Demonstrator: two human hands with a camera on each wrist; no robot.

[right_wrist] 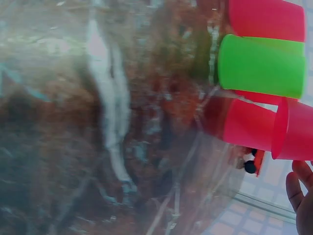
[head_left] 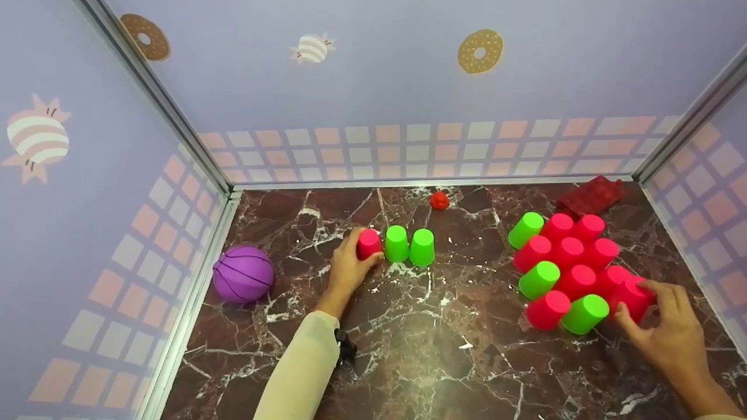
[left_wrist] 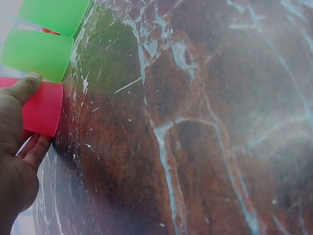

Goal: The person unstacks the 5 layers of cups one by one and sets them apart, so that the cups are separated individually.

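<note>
My left hand (head_left: 348, 265) holds an upside-down red cup (head_left: 369, 244) between thumb and fingers. That cup's rim looks to be at the floor in the left wrist view. Just right of it stand two upside-down green cups (head_left: 397, 244), side by side. On the right, my right hand (head_left: 671, 324) grips a red cup (head_left: 635, 297) at the near right corner of a cluster of upside-down cups. In the right wrist view this gripped cup (right_wrist: 296, 129) overlaps another red cup (right_wrist: 250, 125) and appears raised off the floor. Several red cups (head_left: 566, 252) and a few green cups (head_left: 540, 280) form the cluster.
A purple ball (head_left: 243, 274) lies by the left wall. Near the back wall are a small red object (head_left: 439, 200) and a red blocky item (head_left: 592, 197) behind the cluster. Patterned panels enclose the brown marbled floor (head_left: 443, 361) on the left, back and right.
</note>
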